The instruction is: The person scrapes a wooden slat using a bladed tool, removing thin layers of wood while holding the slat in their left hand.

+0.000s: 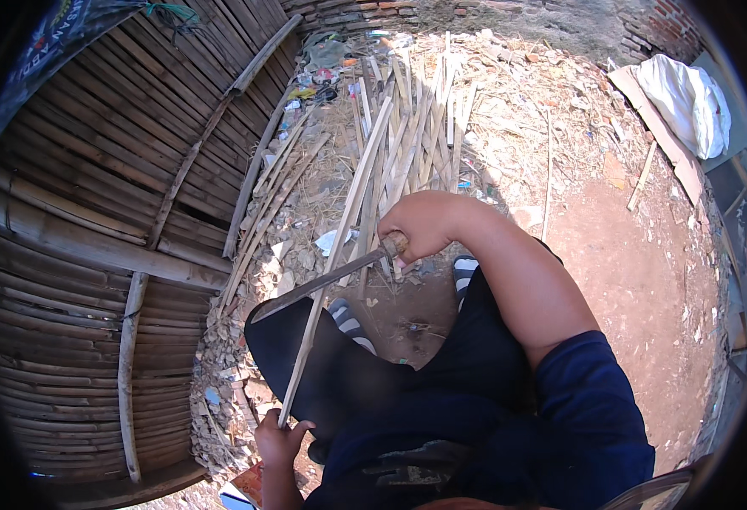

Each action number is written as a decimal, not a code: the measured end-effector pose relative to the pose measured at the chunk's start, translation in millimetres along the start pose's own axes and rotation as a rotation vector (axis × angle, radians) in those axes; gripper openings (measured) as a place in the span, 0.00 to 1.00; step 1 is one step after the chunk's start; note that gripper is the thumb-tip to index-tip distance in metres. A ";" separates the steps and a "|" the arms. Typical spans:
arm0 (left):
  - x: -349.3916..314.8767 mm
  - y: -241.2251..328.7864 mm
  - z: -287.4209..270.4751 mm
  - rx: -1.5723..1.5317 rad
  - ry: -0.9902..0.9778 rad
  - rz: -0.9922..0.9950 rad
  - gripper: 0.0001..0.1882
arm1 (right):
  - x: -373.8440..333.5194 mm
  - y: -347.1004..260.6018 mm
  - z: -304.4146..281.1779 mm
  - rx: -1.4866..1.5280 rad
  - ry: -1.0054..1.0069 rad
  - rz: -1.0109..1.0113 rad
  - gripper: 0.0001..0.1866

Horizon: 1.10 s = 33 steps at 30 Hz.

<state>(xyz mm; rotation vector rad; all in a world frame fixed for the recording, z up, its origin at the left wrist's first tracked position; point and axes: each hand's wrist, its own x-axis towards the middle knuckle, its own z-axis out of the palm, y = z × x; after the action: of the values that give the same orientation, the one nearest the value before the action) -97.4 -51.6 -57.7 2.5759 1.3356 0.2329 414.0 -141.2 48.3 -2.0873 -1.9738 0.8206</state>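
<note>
Fingers of right hand [423, 223]: closed round wooden-handled machete [352, 266]; left hand [280, 440]: gripping bamboo strip [304, 353] near its end, presumably steadying it where they cross.

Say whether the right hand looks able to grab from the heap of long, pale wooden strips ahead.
Probably not: the heap of strips lies just beyond the right hand, but that hand is closed around the brown wooden handle of a long, grey metal blade.

Tan strip [309, 336], grey blade [293, 297] — navy sleeve [594, 391], black trousers [492, 340], grey-white striped footwear [352, 326]
</note>
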 end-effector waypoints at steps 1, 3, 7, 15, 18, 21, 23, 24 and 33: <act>-0.6 0.0 0.9 -0.013 -0.009 0.000 0.36 | 0.1 11.7 1.5 0.030 0.082 0.030 0.28; -0.3 0.9 1.6 -0.010 -0.001 -0.002 0.37 | 0.2 54.6 0.6 0.089 0.243 0.088 0.27; 2.1 4.6 -3.5 -0.008 -0.019 -0.030 0.37 | -10.5 81.3 -18.3 0.423 0.444 0.439 0.26; 1.0 0.1 3.2 0.001 -0.017 -0.019 0.37 | 1.1 10.9 1.7 0.055 0.125 0.139 0.27; -0.6 -0.5 1.4 0.002 -0.019 -0.015 0.37 | 4.6 -11.6 15.4 -0.052 0.082 -0.009 0.22; -1.0 2.6 -0.3 0.003 0.010 -0.005 0.36 | 12.4 17.8 14.8 -0.016 0.203 -0.008 0.20; 0.5 4.9 1.3 0.014 0.026 0.000 0.37 | 5.9 51.3 -5.7 0.119 0.248 0.194 0.24; -1.0 6.5 0.4 0.035 0.033 -0.006 0.37 | 5.1 61.4 -16.8 0.223 0.253 0.345 0.29; 0.4 9.6 -0.7 0.054 0.002 -0.009 0.37 | -11.4 17.1 -7.0 0.039 0.182 0.214 0.28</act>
<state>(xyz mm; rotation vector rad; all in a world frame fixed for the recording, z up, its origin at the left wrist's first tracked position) -89.8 -56.5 -54.4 2.6140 1.3724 0.1999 432.5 -152.4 49.4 -2.2884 -1.6518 0.6695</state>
